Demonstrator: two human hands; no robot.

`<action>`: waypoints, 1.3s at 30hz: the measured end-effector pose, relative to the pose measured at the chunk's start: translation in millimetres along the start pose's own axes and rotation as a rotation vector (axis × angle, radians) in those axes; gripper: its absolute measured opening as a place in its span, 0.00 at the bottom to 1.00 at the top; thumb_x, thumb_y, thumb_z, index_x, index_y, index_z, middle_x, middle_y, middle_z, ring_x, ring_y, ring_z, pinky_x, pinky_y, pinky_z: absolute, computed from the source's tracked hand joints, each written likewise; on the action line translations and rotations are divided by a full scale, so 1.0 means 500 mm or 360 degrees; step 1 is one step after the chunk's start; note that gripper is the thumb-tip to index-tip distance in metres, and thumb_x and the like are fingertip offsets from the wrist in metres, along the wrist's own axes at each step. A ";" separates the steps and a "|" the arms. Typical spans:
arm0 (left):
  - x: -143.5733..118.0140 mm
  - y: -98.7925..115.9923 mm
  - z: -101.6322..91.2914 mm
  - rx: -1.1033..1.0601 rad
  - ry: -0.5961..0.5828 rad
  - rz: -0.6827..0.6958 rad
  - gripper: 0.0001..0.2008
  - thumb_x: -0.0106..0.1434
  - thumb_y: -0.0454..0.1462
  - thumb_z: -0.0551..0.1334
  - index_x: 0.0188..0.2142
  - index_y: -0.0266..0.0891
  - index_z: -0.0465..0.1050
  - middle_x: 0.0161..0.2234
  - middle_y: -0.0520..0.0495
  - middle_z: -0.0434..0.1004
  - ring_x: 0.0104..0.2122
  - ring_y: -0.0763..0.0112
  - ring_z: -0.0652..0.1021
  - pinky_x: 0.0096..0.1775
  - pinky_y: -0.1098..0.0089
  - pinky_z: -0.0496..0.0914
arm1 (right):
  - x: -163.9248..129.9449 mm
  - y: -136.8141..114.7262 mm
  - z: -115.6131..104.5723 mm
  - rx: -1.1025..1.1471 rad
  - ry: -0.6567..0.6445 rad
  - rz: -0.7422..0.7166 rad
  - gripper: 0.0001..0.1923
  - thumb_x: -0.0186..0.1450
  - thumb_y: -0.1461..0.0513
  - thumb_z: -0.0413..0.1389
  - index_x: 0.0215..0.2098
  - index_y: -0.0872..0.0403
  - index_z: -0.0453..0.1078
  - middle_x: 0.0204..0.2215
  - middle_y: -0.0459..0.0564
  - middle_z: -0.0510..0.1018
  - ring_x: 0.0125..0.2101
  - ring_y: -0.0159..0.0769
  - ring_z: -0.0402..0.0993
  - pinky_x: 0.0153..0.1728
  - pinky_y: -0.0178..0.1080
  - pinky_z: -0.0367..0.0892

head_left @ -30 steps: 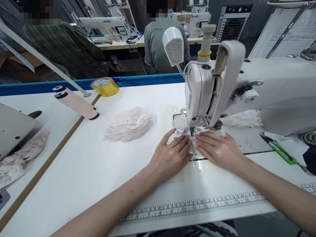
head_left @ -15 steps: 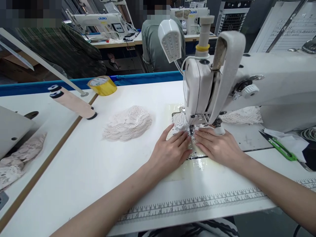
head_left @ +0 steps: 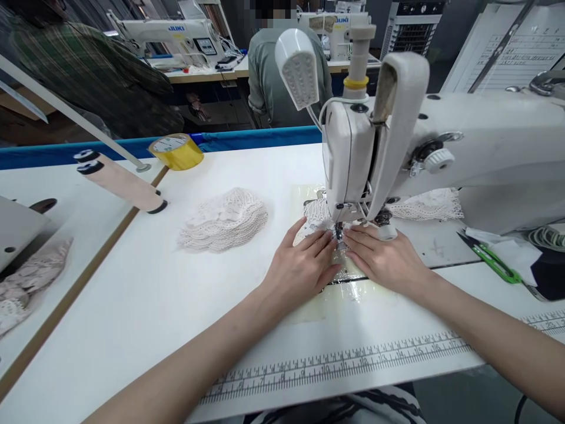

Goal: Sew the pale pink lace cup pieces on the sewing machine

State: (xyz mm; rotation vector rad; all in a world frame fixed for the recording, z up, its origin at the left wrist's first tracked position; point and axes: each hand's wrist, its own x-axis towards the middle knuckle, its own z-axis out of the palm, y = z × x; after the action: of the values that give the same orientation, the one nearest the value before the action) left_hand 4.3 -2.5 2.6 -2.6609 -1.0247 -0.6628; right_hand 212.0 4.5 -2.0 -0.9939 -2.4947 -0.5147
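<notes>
Pressing flat with open fingers, the left hand (head_left: 304, 268) and right hand (head_left: 383, 259) have crept closer to the sewing machine (head_left: 397, 153) needle, feeding the lace piece (head_left: 318, 217) on the counter (head_left: 176, 306) further under the presser foot, so stitching looks underway.

A single head-worn camera looked forward and down across the white table (head_left: 145, 306) from close above. The left hand (head_left: 300, 271) and right hand (head_left: 384, 262) sat just below frame centre, forearms entering from the bottom corners. The sewing machine (head_left: 441, 153) loomed near at the right; a seated person (head_left: 269, 82) showed farther off, upper centre.
</notes>
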 end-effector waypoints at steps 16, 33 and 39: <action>-0.003 -0.011 -0.027 0.0288 -0.0018 -0.0074 0.15 0.67 0.44 0.55 0.44 0.36 0.73 0.35 0.45 0.80 0.33 0.64 0.78 0.43 0.58 0.67 | -0.001 0.009 -0.014 0.0023 0.0024 -0.0028 0.17 0.63 0.73 0.48 0.44 0.58 0.74 0.41 0.52 0.80 0.38 0.36 0.75 0.49 0.46 0.65; -0.003 -0.002 -0.018 -0.0205 -0.0217 -0.0067 0.13 0.67 0.37 0.55 0.49 0.39 0.72 0.46 0.43 0.75 0.43 0.63 0.73 0.46 0.60 0.67 | -0.001 -0.019 -0.018 0.0195 -0.0231 0.0211 0.14 0.70 0.64 0.46 0.47 0.62 0.70 0.42 0.57 0.78 0.37 0.40 0.74 0.31 0.39 0.68; -0.004 0.015 -0.018 -0.0019 -0.0153 -0.0010 0.15 0.67 0.41 0.56 0.50 0.38 0.72 0.49 0.43 0.76 0.48 0.61 0.73 0.50 0.58 0.65 | 0.001 -0.011 -0.014 0.0086 -0.0180 0.0194 0.15 0.70 0.63 0.45 0.46 0.60 0.71 0.41 0.57 0.79 0.36 0.39 0.75 0.39 0.41 0.68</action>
State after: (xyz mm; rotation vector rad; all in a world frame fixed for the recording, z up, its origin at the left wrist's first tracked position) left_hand 5.1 -12.5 9.2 -2.7243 -1.0569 -0.5486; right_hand 209.4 -2.4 3.0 -1.1750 -2.5118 -0.3612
